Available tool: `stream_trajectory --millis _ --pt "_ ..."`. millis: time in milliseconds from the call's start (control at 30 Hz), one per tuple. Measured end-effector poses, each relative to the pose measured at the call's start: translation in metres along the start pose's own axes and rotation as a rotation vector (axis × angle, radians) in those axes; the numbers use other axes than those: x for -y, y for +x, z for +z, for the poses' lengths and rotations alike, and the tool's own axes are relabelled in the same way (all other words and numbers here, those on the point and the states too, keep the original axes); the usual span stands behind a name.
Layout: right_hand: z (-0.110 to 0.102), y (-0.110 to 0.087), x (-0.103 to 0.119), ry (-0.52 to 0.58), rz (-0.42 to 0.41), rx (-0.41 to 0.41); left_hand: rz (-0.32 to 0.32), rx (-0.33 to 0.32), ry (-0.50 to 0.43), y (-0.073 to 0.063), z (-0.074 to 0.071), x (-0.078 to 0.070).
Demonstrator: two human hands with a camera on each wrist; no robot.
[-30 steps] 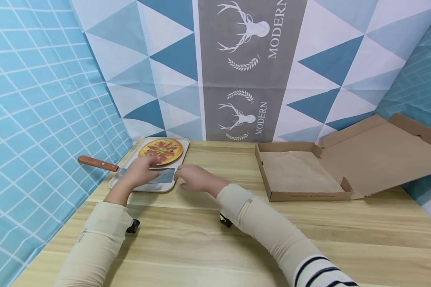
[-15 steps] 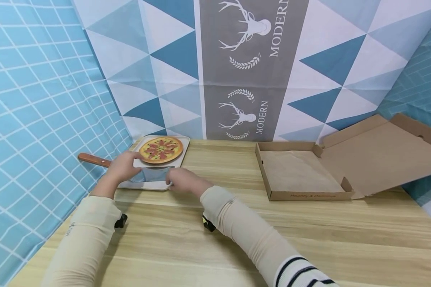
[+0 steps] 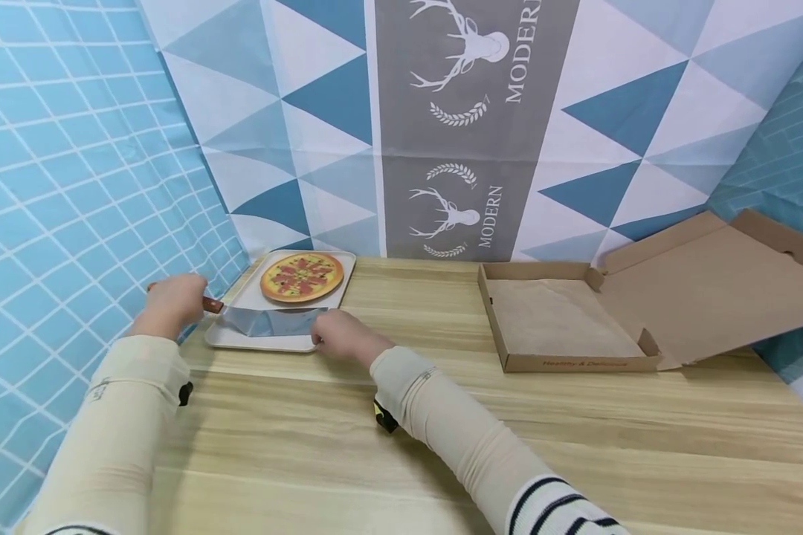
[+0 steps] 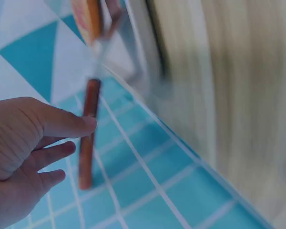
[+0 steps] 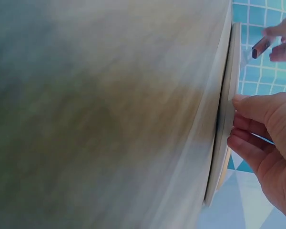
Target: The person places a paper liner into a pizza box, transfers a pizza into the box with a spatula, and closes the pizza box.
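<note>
A metal spatula (image 3: 277, 322) with a brown wooden handle (image 4: 88, 143) lies across the near part of a white tray (image 3: 241, 342). My left hand (image 3: 174, 301) is on the handle, its thumb across the wood in the left wrist view; some fingers there stand loose beside it. At the blade's right end my right hand (image 3: 344, 334) pinches with curled fingers, right against the tray's rim. In the right wrist view the fingertips (image 5: 236, 138) meet the rim, and the blade's end is hidden. Behind the blade, a round pizza (image 3: 302, 277) sits on the tray.
An open cardboard pizza box (image 3: 565, 319) lined with paper stands on the right of the wooden table (image 3: 294, 438), its lid (image 3: 716, 290) folded back to the right. A blue tiled-pattern sheet (image 3: 73, 186) borders the table's left edge, close to the spatula handle.
My left hand has slid left, off the blade and onto the wooden handle. My right hand has moved slightly left and curled at the blade's end. Pizza and box stay put.
</note>
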State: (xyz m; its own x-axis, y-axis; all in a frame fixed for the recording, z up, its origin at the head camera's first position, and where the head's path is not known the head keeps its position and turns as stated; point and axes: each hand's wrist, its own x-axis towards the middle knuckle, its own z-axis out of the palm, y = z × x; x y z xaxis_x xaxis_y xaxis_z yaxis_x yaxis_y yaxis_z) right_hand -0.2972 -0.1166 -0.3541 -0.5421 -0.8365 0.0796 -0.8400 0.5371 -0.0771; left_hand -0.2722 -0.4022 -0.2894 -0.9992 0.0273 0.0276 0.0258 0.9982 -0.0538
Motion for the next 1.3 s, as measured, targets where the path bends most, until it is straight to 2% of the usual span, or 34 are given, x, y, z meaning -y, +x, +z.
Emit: stream_trajectory --millis 100,267,500,767,1067,1300 --pt "0.001 0.001 0.000 -0.009 0.012 0.000 0.003 -0.003 0.035 -0.001 0.001 0.010" --pt "-0.001 0.001 0.000 0.000 -0.006 -0.013 0.049 -0.042 0.093 -0.002 0.004 0.020" --pt "0.004 0.003 0.000 -0.011 -0.028 -0.053 0.067 -0.058 0.110 -0.009 0.003 0.019" --pt "0.002 -0.001 0.003 -0.021 -0.007 -0.069 0.073 0.008 0.129 -0.011 0.006 0.014" --pt "0.002 -0.001 0.003 -0.007 0.000 -0.058 0.011 0.092 -0.065 -0.015 0.011 0.021" --pt "0.003 0.000 0.004 0.005 0.023 -0.032 0.004 0.099 -0.096 -0.023 0.007 0.029"
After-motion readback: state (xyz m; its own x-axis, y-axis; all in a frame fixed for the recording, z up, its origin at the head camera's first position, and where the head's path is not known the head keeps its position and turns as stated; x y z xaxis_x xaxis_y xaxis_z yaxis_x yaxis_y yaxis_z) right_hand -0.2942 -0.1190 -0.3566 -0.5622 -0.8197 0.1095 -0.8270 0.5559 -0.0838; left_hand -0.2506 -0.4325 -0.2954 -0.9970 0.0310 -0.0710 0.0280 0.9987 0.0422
